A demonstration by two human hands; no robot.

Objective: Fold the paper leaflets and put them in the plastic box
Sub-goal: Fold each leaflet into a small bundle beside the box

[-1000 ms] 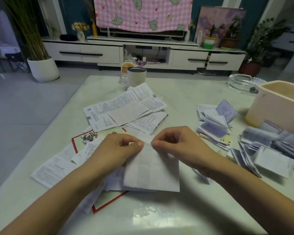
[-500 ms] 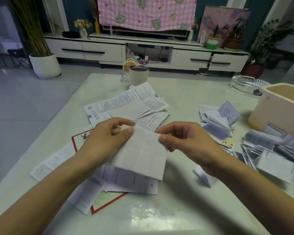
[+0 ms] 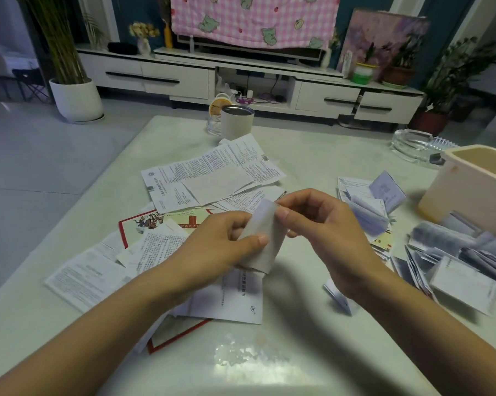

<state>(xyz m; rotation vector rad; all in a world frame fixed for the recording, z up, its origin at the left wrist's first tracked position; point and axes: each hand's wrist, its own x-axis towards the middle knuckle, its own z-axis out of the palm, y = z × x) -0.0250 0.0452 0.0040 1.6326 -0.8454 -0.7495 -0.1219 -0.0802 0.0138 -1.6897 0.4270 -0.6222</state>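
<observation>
Holding: the left hand [image 3: 223, 244] and right hand [image 3: 324, 232] are gripping one partly folded leaflet [image 3: 265, 238] between them at the centre of the frame, lifted off the table [image 3: 269, 361].
Left grip: the thumb is pressing the leaflet's front while the fingers [image 3: 236, 232] are curling behind it.
Right grip: the thumb and forefinger are pinching the leaflet's upper edge.
Flat leaflets [image 3: 212, 178]: are lying spread at centre left, under and beyond the hands.
Folded leaflets [image 3: 452, 261]: are lying heaped at the right, touching the plastic box [image 3: 475, 192].
Plastic box: is standing open-topped at the right edge.
Cup [image 3: 237, 122]: is standing at upper centre.
</observation>
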